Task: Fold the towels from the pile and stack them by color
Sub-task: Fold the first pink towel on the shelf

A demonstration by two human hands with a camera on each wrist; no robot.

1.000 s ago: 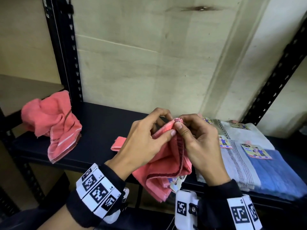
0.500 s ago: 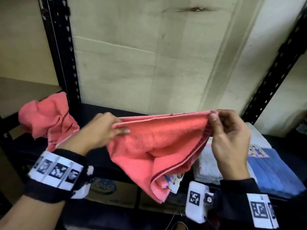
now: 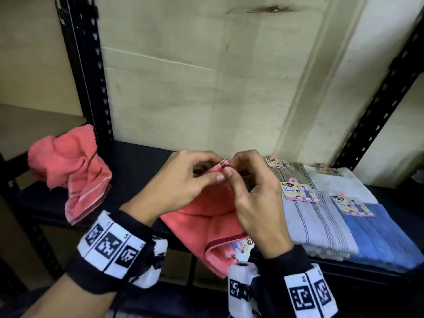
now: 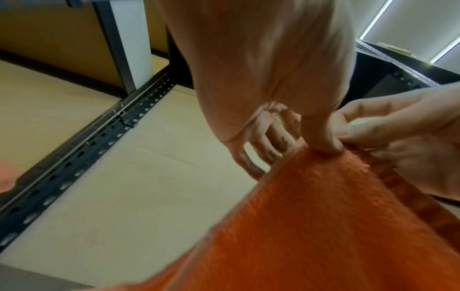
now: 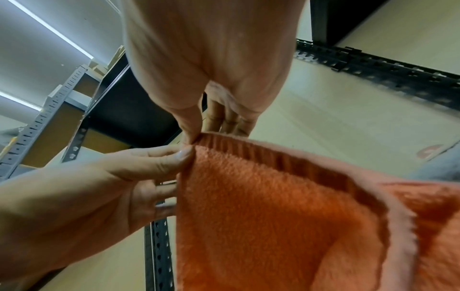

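We are standing at a black shelf, and the folded towels are sitting in a stack at its right end, grey-white and blue ones with paper tags on top. A crumpled pink towel is lying at the left end, well apart from the stack. Between them, over the shelf's front edge, we are holding another pink towel; its body is hanging down and toward us from the hands, so its long axis is running from the pinch point down past the wrists. A paper tag is dangling at its lower edge.

Our left hand and right hand are together, thumbs and forefingers touching, both pinching the same top corner of the towel. In the wrist views the two pinches are sitting side by side on the doubled edge.

We are judging the fold as halfway: corners matched, cloth not yet laid flat. The stack lies to the right, nearer the right hand. No folded pink stack is showing, so where this one goes we cannot tell.
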